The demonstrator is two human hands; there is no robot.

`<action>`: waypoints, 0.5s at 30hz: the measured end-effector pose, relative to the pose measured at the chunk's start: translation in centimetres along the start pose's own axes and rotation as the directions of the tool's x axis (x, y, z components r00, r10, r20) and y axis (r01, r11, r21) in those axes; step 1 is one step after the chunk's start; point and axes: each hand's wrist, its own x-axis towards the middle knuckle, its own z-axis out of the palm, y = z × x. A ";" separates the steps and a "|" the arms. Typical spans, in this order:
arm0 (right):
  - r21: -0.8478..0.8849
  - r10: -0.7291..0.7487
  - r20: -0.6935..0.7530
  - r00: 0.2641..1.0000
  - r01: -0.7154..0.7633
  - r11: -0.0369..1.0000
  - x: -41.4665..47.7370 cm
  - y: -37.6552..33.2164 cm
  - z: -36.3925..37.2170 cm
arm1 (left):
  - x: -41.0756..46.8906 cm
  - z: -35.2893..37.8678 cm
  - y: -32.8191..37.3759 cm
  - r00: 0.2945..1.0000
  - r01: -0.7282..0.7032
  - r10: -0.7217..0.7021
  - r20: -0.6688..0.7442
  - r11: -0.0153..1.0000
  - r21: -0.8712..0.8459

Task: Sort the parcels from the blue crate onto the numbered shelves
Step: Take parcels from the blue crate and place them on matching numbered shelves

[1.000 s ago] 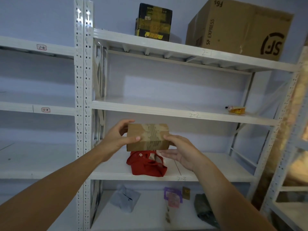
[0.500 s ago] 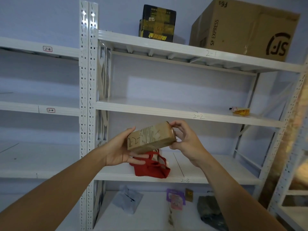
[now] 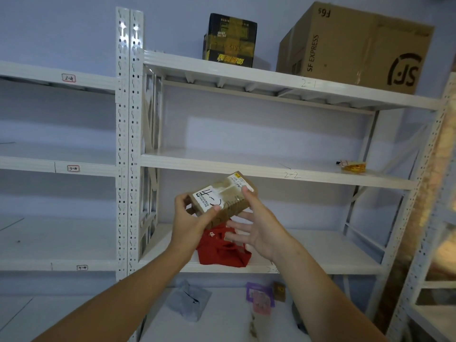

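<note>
I hold a small brown cardboard parcel [image 3: 222,197] in front of the white shelves, tilted so its white label with a handwritten "4-" faces me. My left hand [image 3: 191,222] grips its left end, thumb on the label and fingers behind. My right hand [image 3: 259,229] touches the right end with the thumb on top while its other fingers are spread loosely below. The shelf edges carry numbers: 2-1 [image 3: 307,83], 2-2 [image 3: 291,174], and on the left bay 2-4 [image 3: 68,78], 3-4 [image 3: 73,168], 4-4 [image 3: 82,267]. The blue crate is out of view.
A red bag [image 3: 222,250] lies on the third shelf just behind my hands. The top shelf holds a black-yellow box [image 3: 230,40] and a large SF Express carton [image 3: 355,45]. A small yellow packet [image 3: 352,166] sits on shelf 2-2. Grey and purple pouches [image 3: 260,296] lie on the lowest shelf.
The parcel has been turned over, so its white label with the handwritten number now faces me. My right hand's fingers have opened and spread below the box. My view has shifted slightly.
</note>
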 end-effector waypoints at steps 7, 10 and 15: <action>-0.258 -0.273 -0.147 0.951 0.230 0.939 0.3 -1.9 0.3 | -2.2 0.6 0.6 0.994 -0.079 0.076 0.073 0.996 0.037; -0.332 -0.364 -0.114 0.925 0.309 0.891 0.3 -2.5 -0.5 | -1.3 -0.1 1.3 0.995 -0.047 0.043 0.095 0.998 0.042; -0.437 -0.468 -0.093 0.879 0.386 0.812 0.3 -3.4 -1.0 | 1.1 1.3 4.7 0.966 0.154 -0.156 0.205 0.988 0.027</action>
